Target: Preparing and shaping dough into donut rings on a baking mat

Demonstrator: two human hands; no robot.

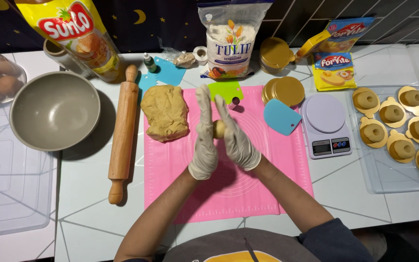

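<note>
Though half-hidden, dough ball (218,129) between palms

Rolling pin (122,131) beside grey bowl (55,110)

Dough ball (218,129) — small, round, tan, smooth-looking; only a part shows, pressed between the two gloved palms above the middle of the pink mat (263,194), just right of the large dough lump (165,112) — same colour, irregular, lying on the mat's upper left corner.

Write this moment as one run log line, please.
left hand + right hand: press dough ball | over pink mat | dough lump left
</note>
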